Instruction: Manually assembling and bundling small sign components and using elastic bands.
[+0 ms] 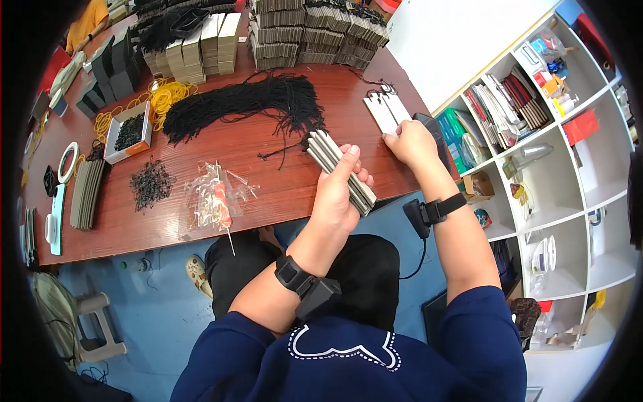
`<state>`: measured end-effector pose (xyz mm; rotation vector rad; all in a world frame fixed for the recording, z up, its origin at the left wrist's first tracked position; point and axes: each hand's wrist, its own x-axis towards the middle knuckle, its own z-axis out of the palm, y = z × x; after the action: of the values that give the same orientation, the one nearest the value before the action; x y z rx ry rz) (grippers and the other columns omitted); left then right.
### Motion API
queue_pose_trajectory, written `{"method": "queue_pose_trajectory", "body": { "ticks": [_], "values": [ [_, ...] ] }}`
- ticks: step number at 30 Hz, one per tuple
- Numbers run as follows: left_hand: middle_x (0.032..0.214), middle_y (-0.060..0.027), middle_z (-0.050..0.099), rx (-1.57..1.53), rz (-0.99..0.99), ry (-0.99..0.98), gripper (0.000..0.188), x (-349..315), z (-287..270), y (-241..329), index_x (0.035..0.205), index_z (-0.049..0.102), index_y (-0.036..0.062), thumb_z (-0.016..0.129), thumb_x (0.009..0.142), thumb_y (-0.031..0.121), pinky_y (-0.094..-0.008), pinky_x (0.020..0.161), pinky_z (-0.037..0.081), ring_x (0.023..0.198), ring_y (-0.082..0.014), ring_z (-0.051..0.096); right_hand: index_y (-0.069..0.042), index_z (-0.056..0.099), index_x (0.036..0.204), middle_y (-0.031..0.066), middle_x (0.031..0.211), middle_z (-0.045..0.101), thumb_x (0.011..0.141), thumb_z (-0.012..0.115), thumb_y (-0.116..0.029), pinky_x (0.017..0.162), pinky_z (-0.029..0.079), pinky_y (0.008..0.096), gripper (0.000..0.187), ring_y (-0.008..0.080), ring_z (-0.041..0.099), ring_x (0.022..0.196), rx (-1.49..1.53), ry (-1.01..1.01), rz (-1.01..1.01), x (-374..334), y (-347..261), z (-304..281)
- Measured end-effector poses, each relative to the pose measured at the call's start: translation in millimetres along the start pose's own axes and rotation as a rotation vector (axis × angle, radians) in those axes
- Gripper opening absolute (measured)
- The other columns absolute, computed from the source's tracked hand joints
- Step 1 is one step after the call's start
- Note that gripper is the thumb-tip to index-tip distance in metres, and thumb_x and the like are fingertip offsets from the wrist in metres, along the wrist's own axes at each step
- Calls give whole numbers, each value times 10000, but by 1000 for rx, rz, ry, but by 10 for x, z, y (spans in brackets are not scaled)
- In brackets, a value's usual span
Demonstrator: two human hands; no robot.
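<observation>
My left hand [340,187] is closed around a stack of thick grey-white cards [322,151], held tilted over the table's front edge. Black cord shows at the stack's far end. Toward the right side of the table, my right hand [415,143] has its fingers curled at the near edge of some white cards [386,111]; black cords lie across them. Its fingertips are partly hidden. A dark flat object [434,134] lies beside that hand. Left of the held stack, a long bundle of black cords [241,104] stretches over the reddish-brown table [268,194].
An awl-like tool with a red handle [222,202] lies on clear plastic, its metal tip past the table edge. Small black pieces [151,185] form a pile near a white box [128,137]. Tall card stacks [315,33] line the back. White shelves [546,151] stand at right.
</observation>
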<state>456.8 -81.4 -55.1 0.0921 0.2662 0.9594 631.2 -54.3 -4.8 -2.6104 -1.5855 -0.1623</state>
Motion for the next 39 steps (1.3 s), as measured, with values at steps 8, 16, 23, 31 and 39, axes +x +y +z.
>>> {"method": "queue_pose_trajectory", "body": {
  "ticks": [8,16,23,31,39],
  "values": [
    [1117,-129,553,44,-14,65,224,2,31,-13,1040,477,58,609,888,157,-350,900,482,1050,-233,552,26,656,876,117,789,664,715,688,-257,665,495,331,328,217,632,723,486,-257,109,-168,103,-80],
    [924,-50,567,66,73,28,292,26,-79,3,1057,488,60,663,865,193,-336,811,509,855,-171,575,17,669,851,87,717,651,769,688,-312,624,506,294,340,130,620,649,740,-490,-137,-508,-171,-417],
    [744,13,485,36,23,23,213,-34,27,-12,956,477,139,663,856,162,-274,618,482,666,-110,506,29,675,942,228,948,657,764,660,-359,825,499,397,427,354,631,933,-100,-79,31,322,208,-19],
    [883,-31,563,90,6,39,218,8,45,-24,1017,487,105,639,875,170,-299,686,523,788,-140,572,18,665,907,187,912,674,724,686,-305,793,497,343,372,253,656,859,307,-148,170,326,292,-80],
    [1019,-95,588,91,31,-82,381,83,-64,-16,1160,450,22,644,864,161,-342,798,530,875,-176,607,-38,665,898,-6,710,600,794,699,-444,566,421,239,421,84,504,598,594,-837,-139,-291,-218,-632]
  ]
}}
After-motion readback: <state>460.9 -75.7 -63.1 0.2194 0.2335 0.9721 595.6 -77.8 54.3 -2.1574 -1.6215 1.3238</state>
